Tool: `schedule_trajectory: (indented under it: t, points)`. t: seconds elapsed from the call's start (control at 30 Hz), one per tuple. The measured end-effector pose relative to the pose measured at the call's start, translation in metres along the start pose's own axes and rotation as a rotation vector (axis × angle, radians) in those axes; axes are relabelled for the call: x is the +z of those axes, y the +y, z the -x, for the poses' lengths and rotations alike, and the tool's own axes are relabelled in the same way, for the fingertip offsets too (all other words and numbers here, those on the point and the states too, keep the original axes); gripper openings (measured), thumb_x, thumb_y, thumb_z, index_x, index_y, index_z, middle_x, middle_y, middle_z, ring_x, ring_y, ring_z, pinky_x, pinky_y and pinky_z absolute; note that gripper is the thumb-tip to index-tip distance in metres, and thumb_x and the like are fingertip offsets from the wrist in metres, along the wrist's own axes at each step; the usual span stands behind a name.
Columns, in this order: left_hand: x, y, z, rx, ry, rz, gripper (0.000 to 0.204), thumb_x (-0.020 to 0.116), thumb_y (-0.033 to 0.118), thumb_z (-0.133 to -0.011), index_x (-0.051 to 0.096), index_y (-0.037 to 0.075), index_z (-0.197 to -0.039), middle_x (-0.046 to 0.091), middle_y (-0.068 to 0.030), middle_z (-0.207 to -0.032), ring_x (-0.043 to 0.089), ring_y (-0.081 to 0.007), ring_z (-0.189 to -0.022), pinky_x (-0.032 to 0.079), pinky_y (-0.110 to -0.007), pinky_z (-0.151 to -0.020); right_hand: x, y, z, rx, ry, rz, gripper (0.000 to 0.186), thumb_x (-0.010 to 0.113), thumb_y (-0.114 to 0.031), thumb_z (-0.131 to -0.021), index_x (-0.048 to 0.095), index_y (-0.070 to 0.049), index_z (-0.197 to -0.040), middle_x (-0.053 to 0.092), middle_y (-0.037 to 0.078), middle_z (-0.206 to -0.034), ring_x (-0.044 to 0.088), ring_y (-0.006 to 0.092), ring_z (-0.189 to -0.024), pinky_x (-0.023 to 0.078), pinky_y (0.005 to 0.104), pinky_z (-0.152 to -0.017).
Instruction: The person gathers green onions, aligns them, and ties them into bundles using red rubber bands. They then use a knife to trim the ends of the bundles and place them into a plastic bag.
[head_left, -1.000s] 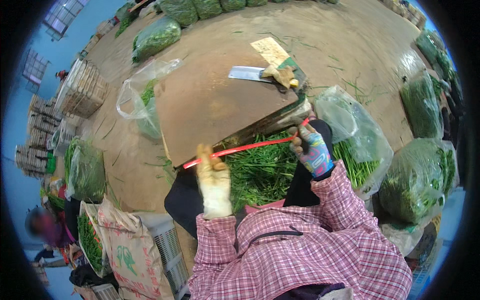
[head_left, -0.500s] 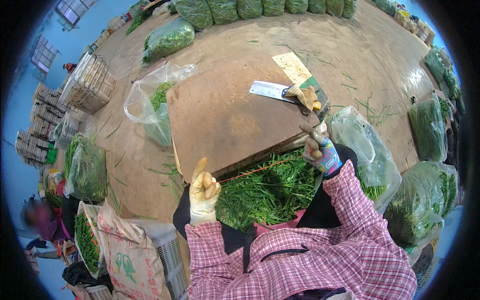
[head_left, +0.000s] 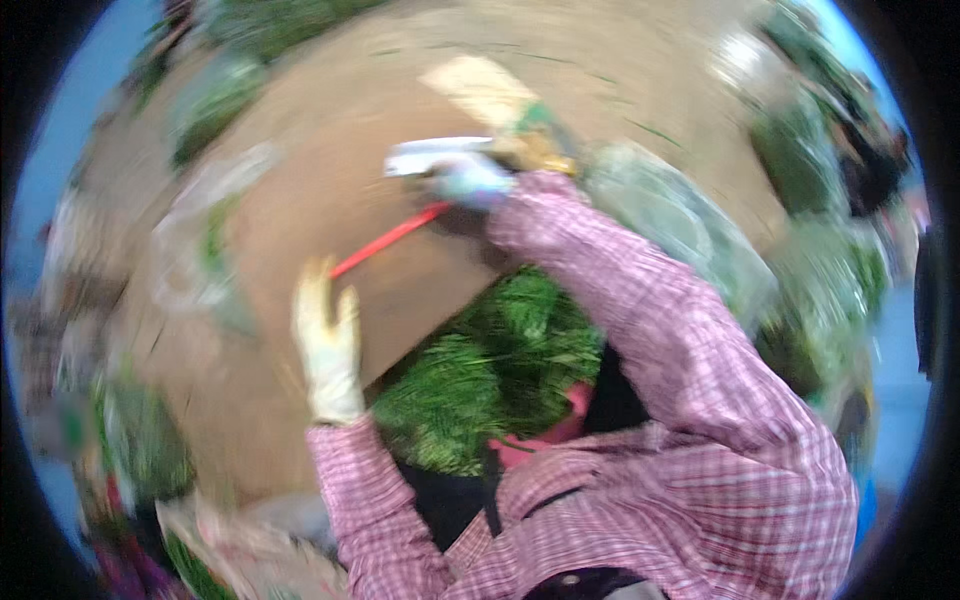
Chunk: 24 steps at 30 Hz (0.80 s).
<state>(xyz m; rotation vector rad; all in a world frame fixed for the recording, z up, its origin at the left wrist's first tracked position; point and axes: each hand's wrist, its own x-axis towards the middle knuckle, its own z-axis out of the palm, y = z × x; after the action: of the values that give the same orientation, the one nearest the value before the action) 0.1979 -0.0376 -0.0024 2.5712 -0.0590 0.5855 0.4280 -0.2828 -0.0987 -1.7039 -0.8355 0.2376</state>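
My left hand (head_left: 328,345), in a cream glove, is over the near left part of the brown board (head_left: 300,190), fingertips closed on one end of a red strip (head_left: 390,238). The strip slants up to my right hand (head_left: 468,182), in a blue patterned glove, which appears to grip its other end; motion blurs those fingers. Just beyond that hand lies a cleaver (head_left: 435,155) with a wrapped handle, its blade partly hidden behind the glove. Below the board, cut green leafy stalks (head_left: 450,400) fill the space before my lap.
Clear plastic bags flank the board: one at the left (head_left: 185,240), another at the right (head_left: 650,210). Stuffed bags of greens (head_left: 815,290) stand farther right. A pale panel (head_left: 480,90) sits at the board's far edge. A printed sack (head_left: 240,550) is at lower left.
My right hand has moved forward and left over the board, close to the cleaver. My left hand has also shifted onto the board. The red strip looks wider now, and the view has swung.
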Motion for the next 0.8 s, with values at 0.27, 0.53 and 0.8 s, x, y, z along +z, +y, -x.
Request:
schedule_trajectory:
  t: [0.27,0.53,0.8]
  points:
    - [0.024,0.004,-0.003,0.02,-0.136,-0.053,0.049,0.057,0.024,-0.097,0.048,0.002,-0.139,0.047,-0.0174,-0.145,0.04,-0.0331,-0.137,0.029,-0.043,-0.114,-0.053,-0.171,0.204,0.183,0.332,0.354,0.024,0.065,-0.027,-0.089,0.069,-0.008,-0.101,0.068,0.015,-0.086,0.068,0.0312,-0.083,0.054,0.0392,-0.075]
    - [0.035,0.08,-0.022,0.105,-0.18,0.152,0.041,0.058,0.012,-0.096,0.053,0.0,-0.134,0.053,-0.0154,-0.14,0.047,-0.0293,-0.132,0.034,-0.039,-0.111,-0.211,-0.05,0.521,1.049,-0.057,0.833,0.029,0.06,-0.022,-0.08,0.07,-0.01,-0.105,0.07,0.017,-0.096,0.067,0.0315,-0.09,0.053,0.0426,-0.081]
    - [0.047,0.192,-0.028,0.366,-0.281,0.173,0.041,0.059,0.005,-0.092,0.057,0.004,-0.133,0.052,-0.0162,-0.141,0.046,-0.0315,-0.134,0.034,-0.041,-0.111,-0.242,-0.059,0.494,0.987,0.751,0.345,0.039,0.064,-0.033,-0.087,0.067,-0.003,-0.111,0.069,0.016,-0.096,0.066,0.0251,-0.084,0.052,0.0376,-0.077]
